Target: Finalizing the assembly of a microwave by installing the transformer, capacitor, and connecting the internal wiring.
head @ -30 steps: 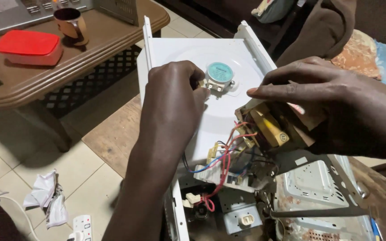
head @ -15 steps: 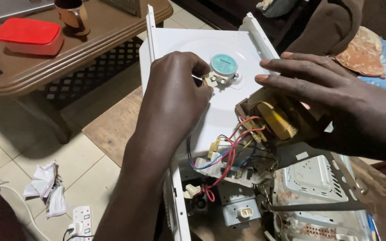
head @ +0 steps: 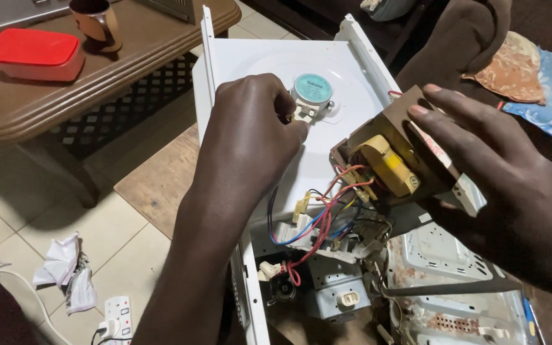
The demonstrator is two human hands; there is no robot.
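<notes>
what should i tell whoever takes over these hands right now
Left hand: fingertips pinch the connector at the small round motor on the white base panel.
Right hand: open grip steadies the brown transformer, tilted up off the chassis.
Wire bundle runs from the transformer into the opened appliance.
Done: casing is off, base exposed.
Left: motor sits on the panel; transformer wires are attached.

1. Panel (head: 352,147): smooth white painted sheet metal, slight sheen.
2. Motor (head: 312,89): shiny metal can, teal label.
3. Transformer (head: 388,160): dull brown metal, glossy yellow tape wrap.
4. Wires (head: 317,223): glossy plastic insulation.
5. Table (head: 129,57): polished wood.
6. Box (head: 33,51): glossy red plastic.
</notes>
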